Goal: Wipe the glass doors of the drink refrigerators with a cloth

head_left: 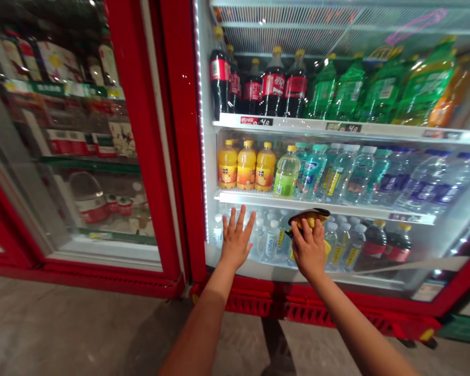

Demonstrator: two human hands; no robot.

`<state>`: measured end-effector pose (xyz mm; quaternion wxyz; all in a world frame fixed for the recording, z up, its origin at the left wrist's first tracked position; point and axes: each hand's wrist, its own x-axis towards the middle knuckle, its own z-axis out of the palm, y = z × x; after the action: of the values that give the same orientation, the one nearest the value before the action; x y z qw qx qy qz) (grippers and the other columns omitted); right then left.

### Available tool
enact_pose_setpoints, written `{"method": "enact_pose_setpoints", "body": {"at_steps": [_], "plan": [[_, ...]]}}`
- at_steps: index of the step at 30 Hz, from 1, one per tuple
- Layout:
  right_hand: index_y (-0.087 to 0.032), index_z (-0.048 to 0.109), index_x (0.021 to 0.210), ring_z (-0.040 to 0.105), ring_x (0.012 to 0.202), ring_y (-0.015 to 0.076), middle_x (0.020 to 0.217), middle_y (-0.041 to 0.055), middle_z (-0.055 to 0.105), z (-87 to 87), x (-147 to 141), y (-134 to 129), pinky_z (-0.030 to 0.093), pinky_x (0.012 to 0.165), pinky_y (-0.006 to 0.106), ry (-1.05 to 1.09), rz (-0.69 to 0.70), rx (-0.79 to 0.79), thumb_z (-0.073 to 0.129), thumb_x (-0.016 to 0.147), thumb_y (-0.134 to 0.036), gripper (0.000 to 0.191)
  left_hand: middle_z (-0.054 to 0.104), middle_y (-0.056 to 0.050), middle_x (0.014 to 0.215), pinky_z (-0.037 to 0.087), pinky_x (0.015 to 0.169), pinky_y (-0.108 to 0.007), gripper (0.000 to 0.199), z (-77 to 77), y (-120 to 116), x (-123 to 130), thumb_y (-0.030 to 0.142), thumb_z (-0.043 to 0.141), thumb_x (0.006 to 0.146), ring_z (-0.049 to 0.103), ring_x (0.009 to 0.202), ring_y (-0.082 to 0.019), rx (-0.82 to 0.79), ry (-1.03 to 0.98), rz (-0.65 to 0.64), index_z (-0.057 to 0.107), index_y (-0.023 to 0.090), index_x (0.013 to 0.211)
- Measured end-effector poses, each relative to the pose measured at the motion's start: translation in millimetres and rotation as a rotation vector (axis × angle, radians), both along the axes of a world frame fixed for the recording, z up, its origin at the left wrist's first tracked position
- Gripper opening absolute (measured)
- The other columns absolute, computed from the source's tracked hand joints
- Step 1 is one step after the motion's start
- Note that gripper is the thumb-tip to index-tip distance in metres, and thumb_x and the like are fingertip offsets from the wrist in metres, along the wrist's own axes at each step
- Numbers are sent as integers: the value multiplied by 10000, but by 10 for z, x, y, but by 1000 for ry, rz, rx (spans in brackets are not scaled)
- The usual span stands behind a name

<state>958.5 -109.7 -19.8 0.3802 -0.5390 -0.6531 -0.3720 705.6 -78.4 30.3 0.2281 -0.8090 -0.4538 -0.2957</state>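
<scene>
My left hand [236, 241] is spread flat, fingers pointing up, at the lower part of the glass of a red-framed drinks fridge [176, 130]. It holds nothing. To its right, my right hand [309, 251] presses a crumpled black-and-yellow cloth [310, 213] toward the same glass. The cloth shows above the fingertips and at the sides of the hand; the rest is hidden. Whether either palm fully touches the pane I cannot tell. Behind the hands stand small water bottles [272, 237] on the bottom shelf, partly covered by them.
Orange juice bottles [246, 166] and clear drinks fill the middle shelf. Cola bottles [273, 86] and green soda bottles [350, 89] stand on the top one. A second red fridge [135, 104] is at left. Below lies the grey floor [82, 324], beside a red vent grille [297, 310].
</scene>
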Motion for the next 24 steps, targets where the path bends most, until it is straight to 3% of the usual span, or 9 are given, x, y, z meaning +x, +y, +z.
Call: {"method": "enact_pose_setpoints", "body": {"at_steps": [4,8,11,14,17,20,24], "plan": [[-293,493,1486,293,1503,306,1504,43,538,-109,-294,39,154,1251,576,-219,122,-53,542,929,-180,571,31,-117,1703,114,1234,-654,1168,-55,-3,-37,316,839,739,-55,1550,-381,1,-5,15,72,282,1619],[-337,514,1457,452,1402,198,1430,-31,612,-300,-11,-55,80,1279,486,-446,255,-79,493,970,-169,516,39,-116,1703,133,1239,-636,1138,-114,4,-159,299,828,750,-22,1555,-372,-7,2,24,93,285,1618],[-327,456,1501,472,1390,220,1456,7,589,-195,142,-63,180,1258,475,-373,179,-10,543,962,-187,564,66,-130,1700,144,1244,-617,1124,-139,10,-287,300,823,754,4,1557,-363,-9,-8,40,104,263,1617],[-237,323,1579,438,1423,285,1558,120,453,74,-107,38,323,1187,467,-200,81,93,596,940,-221,695,80,-138,1697,143,1246,-612,1117,-156,15,-419,311,819,758,19,1558,-356,-5,-23,62,107,254,1617],[-198,313,1584,430,1430,292,1580,133,411,222,-583,142,327,1184,455,-178,114,63,586,948,-245,693,95,-143,1694,142,1247,-608,1103,-188,21,-540,324,809,769,23,1560,-348,-3,-26,86,111,241,1617],[-227,405,1540,451,1415,238,1531,70,497,125,-869,157,215,1247,436,-289,231,-4,570,968,-259,597,110,-150,1690,136,1247,-610,1085,-239,22,-652,321,788,785,18,1560,-342,-12,-27,120,102,211,1618],[-277,454,1503,477,1393,187,1491,17,550,20,-798,110,66,1280,464,-419,320,-48,513,989,-196,524,124,-144,1689,123,1247,-618,1077,-286,3,-799,302,774,793,9,1561,-334,-28,-26,163,89,202,1618]]}}
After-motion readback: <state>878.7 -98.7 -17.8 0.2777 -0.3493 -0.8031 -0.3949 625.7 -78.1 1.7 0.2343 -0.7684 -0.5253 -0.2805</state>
